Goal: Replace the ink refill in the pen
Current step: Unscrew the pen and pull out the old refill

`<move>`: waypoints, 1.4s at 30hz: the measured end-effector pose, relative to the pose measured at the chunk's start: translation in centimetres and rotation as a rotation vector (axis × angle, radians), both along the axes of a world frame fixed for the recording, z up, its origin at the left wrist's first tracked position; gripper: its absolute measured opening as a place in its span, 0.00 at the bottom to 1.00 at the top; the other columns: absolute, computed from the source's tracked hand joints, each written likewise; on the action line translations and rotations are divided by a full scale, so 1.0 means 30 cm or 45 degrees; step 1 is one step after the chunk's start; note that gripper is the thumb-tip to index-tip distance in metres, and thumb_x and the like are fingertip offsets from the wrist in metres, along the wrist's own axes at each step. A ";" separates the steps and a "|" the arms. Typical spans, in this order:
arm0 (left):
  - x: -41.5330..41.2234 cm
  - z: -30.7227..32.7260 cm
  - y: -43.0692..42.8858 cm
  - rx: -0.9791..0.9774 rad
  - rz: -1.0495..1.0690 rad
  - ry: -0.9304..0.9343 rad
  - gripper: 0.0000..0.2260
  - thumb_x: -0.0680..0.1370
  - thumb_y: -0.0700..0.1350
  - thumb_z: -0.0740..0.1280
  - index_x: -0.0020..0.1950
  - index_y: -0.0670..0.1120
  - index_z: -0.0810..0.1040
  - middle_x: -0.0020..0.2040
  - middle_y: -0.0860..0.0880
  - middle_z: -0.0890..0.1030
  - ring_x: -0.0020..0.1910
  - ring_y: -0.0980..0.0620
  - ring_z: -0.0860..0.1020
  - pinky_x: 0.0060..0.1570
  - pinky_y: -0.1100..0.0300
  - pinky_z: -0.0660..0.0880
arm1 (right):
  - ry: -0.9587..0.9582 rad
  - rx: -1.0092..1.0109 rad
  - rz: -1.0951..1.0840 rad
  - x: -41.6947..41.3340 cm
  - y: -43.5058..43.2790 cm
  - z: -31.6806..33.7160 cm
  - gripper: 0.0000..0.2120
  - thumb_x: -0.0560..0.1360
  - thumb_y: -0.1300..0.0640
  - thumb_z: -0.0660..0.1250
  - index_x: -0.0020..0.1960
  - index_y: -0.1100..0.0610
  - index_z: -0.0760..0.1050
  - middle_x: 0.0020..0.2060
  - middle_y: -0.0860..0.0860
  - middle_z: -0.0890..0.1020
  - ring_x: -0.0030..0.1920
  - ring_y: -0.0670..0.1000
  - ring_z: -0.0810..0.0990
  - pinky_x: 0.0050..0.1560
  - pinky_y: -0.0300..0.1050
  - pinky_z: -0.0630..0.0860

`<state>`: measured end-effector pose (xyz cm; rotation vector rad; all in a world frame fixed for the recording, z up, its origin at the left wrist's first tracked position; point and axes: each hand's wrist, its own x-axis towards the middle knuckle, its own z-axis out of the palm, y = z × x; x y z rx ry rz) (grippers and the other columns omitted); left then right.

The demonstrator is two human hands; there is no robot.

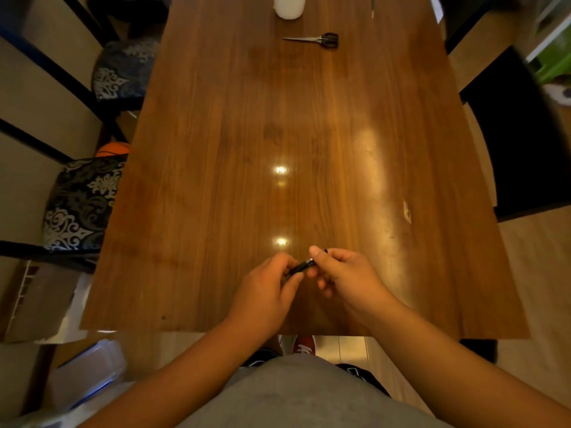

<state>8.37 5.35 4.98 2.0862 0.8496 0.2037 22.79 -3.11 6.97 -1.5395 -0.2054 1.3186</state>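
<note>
Now both hands (fingers closed) grip pen.

Your pen is black with a silver band. The table shows warm brown wood grain. At top centre, the scissors have black handles beside a white container. At left, the chair cushions carry dark fabric with pale grey ornamental patterning.
</note>
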 end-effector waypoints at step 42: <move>-0.082 0.159 -0.002 -0.533 0.038 -0.112 0.06 0.78 0.44 0.66 0.43 0.53 0.77 0.33 0.52 0.83 0.30 0.53 0.75 0.33 0.59 0.71 | -0.159 0.274 0.276 -0.027 -0.034 0.070 0.09 0.78 0.59 0.65 0.43 0.61 0.80 0.29 0.50 0.81 0.27 0.45 0.75 0.26 0.35 0.72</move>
